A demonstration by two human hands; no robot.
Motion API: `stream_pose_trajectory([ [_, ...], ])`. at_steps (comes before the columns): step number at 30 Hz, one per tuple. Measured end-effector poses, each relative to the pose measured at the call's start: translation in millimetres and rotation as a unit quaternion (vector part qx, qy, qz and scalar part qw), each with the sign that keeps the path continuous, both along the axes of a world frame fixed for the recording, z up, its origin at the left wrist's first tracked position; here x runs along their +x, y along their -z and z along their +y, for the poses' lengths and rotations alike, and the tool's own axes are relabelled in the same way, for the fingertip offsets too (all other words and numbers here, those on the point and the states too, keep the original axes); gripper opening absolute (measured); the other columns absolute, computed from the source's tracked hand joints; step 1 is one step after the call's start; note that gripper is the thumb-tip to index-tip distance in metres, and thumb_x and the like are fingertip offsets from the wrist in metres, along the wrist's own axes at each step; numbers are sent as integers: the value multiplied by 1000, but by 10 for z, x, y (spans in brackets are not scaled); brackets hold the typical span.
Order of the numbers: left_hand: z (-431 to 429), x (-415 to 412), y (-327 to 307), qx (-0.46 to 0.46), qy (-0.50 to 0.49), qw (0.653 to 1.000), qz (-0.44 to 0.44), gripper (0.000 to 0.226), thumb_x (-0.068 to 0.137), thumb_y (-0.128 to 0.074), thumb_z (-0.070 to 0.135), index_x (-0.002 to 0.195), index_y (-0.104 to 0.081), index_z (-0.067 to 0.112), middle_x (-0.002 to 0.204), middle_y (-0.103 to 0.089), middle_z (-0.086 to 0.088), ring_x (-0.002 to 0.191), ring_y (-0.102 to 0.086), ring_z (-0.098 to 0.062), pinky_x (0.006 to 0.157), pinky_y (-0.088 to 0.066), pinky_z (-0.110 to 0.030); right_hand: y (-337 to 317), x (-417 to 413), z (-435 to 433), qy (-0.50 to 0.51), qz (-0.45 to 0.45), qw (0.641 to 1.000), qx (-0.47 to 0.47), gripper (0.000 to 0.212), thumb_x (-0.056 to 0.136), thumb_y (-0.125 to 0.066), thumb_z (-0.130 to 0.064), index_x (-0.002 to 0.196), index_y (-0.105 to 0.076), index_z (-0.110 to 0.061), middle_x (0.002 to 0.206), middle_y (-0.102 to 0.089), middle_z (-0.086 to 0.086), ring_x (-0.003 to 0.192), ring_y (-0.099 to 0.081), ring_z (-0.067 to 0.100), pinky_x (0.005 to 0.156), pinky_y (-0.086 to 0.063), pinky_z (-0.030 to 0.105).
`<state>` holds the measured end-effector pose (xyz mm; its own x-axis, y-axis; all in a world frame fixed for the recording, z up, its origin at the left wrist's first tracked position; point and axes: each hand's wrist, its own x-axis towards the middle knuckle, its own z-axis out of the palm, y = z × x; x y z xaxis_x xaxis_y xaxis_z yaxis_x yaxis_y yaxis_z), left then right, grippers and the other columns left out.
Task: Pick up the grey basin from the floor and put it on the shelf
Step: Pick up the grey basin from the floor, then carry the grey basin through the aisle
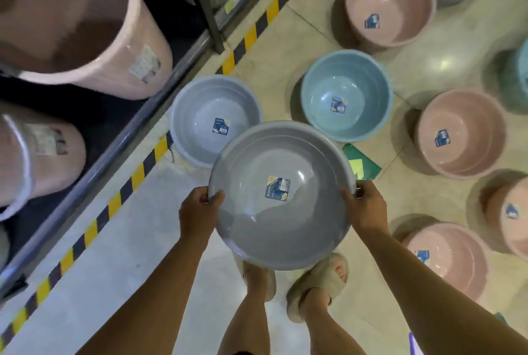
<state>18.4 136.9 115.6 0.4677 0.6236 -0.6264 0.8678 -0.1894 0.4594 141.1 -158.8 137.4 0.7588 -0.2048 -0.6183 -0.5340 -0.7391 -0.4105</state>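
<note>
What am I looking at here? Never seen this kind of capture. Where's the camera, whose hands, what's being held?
There is no robot. One wide-angle camera sits on a person's head and looks down, so you see their own arms, legs and slippers.

The left hand and right hand grip opposite sides of the rim of a grey basin, which is lifted above the floor. It has a sticker inside.

Standing on the floor are more basins: a second grey one, a teal one and several pink ones.

At the left, past the yellow-black tape, is the shelf holding pink buckets.
</note>
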Motion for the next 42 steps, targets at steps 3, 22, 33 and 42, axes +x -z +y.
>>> stream_pose_trajectory([
  [3,249,67,-232,10,-9,1000,-9,29,94,-67,39,105,-71,12,95,-68,-2,90,-63,-26,83,-54,-37,-203,160,280,-12,-17,1000,17,30,96,-64,-28,119,-62,-9,91,-59,1,81,-55,23,58,-38,25],
  [22,1403,697,536,67,-114,990,40,29,90,-67,42,86,-70,13,77,-69,-4,79,-65,-30,65,-44,-31,701,1682,1804,-213,-45,976,25,26,90,-70,-29,106,-68,-9,85,-64,4,82,-61,28,72,-42,31],
  [33,1835,730,1580,100,-150,983,42,27,88,-73,39,77,-63,16,71,-62,-2,73,-58,-26,59,-36,-28,1712,2005,2580,-258,-77,962,43,27,89,-69,-26,113,-71,-14,88,-66,-1,83,-63,22,76,-51,32],
  [42,1977,693,2198,87,-158,979,96,39,86,-74,46,105,-74,12,98,-75,-9,80,-56,-25,73,-43,-30,2433,1911,2670,-281,-85,956,19,33,85,-66,-35,113,-74,-21,107,-70,10,88,-66,27,73,-43,26],
])
